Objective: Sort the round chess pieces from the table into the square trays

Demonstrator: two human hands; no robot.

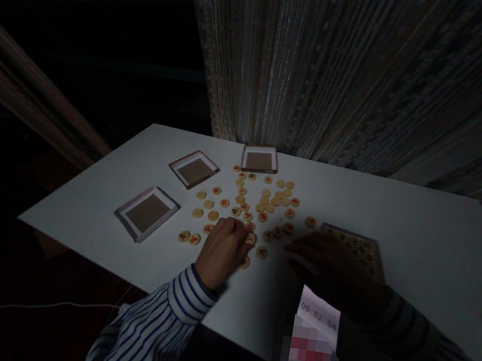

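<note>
Got left hand (222,251) curled right at red-marked disc (251,239), just below center frame, in from lower left. Can't tell if actually pinched. Got right hand (333,268) loosely spread, farther off to right, by disc-filled box (351,232).

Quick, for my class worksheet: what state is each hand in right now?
Left hand: closed, seemingly on a red-marked piece at its fingertips.
Right hand: open, fingers outstretched by the box of pieces; anything under its palm is hidden.
</note>
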